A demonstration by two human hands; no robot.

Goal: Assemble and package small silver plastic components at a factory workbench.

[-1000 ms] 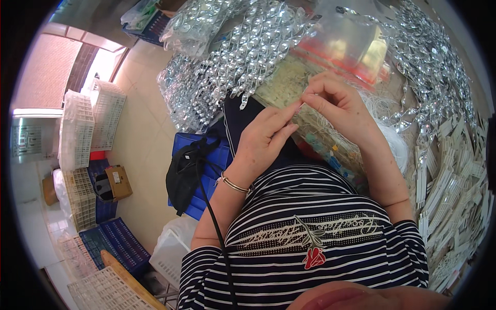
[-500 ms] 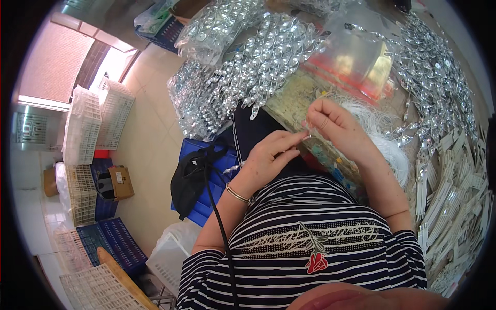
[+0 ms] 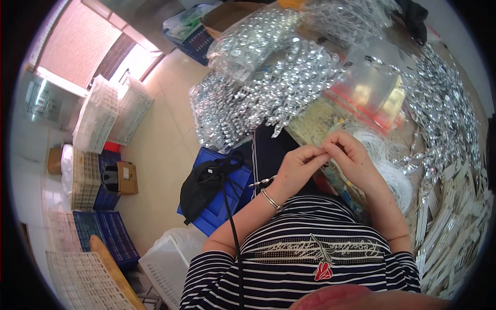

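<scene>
My left hand (image 3: pixel 299 168) and my right hand (image 3: pixel 352 157) meet in front of my chest, the fingertips of both pinched together. A silver twisted strand (image 3: pixel 262 182) pokes out past my left wrist; the rest of it is hidden under that hand, which appears to grip it. What the right fingertips pinch is too small to make out. Just beyond the hands lies a worn yellowish board (image 3: pixel 313 123). White thin threads (image 3: pixel 395 178) are heaped beside my right forearm.
Silver twisted strands (image 3: pixel 289 77) pile up ahead, with more (image 3: pixel 444 103) at the right. Clear plastic bags with red edges (image 3: pixel 364 98) lie between them. Pale flat strips (image 3: pixel 449 222) cover the near right. A black cap (image 3: pixel 201 188) rests on a blue stool (image 3: pixel 219 209). Crates (image 3: pixel 106 237) line the left.
My right hand has come down to my left, and their fingertips now touch. The whole view has shifted, with surroundings appearing a little farther right and lower.
</scene>
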